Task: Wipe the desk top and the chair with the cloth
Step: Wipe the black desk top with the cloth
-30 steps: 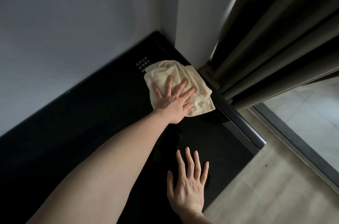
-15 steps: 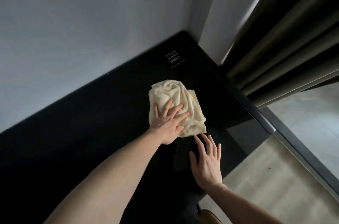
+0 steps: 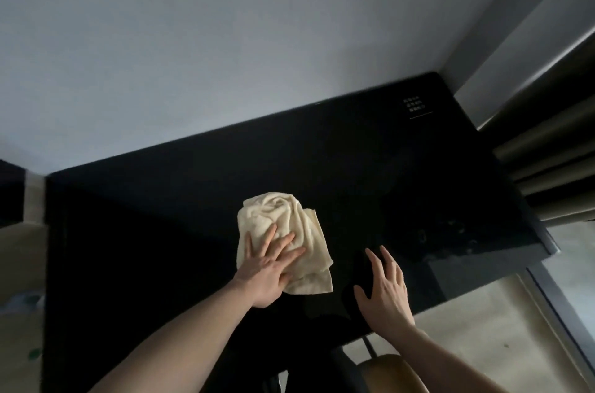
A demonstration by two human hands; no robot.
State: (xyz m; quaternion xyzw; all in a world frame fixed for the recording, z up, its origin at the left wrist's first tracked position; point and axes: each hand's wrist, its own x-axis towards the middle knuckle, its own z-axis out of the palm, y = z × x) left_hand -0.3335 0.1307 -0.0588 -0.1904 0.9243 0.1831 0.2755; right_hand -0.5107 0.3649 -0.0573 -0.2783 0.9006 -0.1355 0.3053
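A crumpled cream cloth (image 3: 289, 219) lies near the middle of the glossy black desk top (image 3: 154, 231). My left hand (image 3: 269, 267) presses flat on the cloth's near half with its fingers spread. My right hand (image 3: 384, 288) rests on the bare desk top just right of the cloth, fingers straight and slightly apart, holding nothing. A tan chair (image 3: 383, 373) shows at the bottom edge, below the desk's front edge and partly behind my right forearm.
A pale wall (image 3: 225, 38) runs along the desk's back edge. Dark curtains (image 3: 553, 148) hang at the right end. Small white printed text (image 3: 413, 104) marks the desk's far right corner. Light floor (image 3: 483, 344) lies below the front edge.
My left hand has slid the cloth from the far right corner toward the middle of the desk. My right hand has stayed beside it on the desk.
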